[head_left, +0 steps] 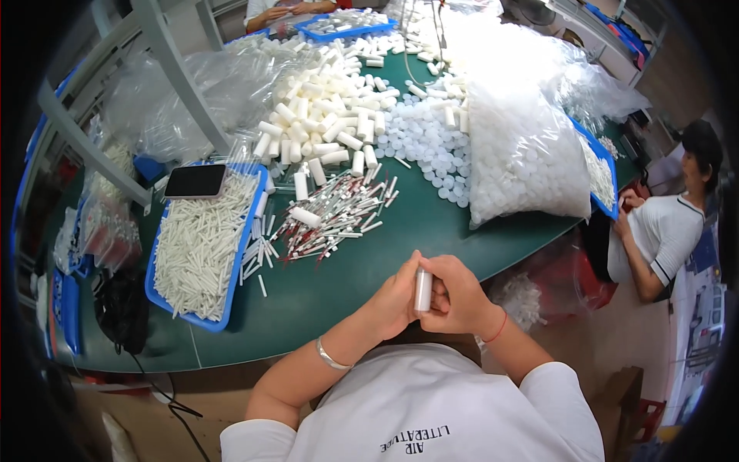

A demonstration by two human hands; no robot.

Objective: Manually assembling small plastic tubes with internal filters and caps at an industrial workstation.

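Observation:
Close to my body, at the table's front edge, a short white cylinder (423,291) stands almost upright between my two hands. My left hand (394,296) is closed against its left side, with the thumb up near its top end. From the other side my right hand (460,294) grips it, thumb at the top and fingers curled around lower down. What lies inside the cylinder cannot be made out. Beyond my hands is a loose heap of thin white sticks with red parts (331,219). A pile of white cylinders (323,115) rises behind that heap.
A blue tray (225,308) of small white sticks stands left, a phone (195,182) on its far end. Translucent round caps (435,146) lie beside a bulging plastic bag (523,154). Grey metal posts (181,73) rise at left. One co-worker (662,223) sits right, another at the back.

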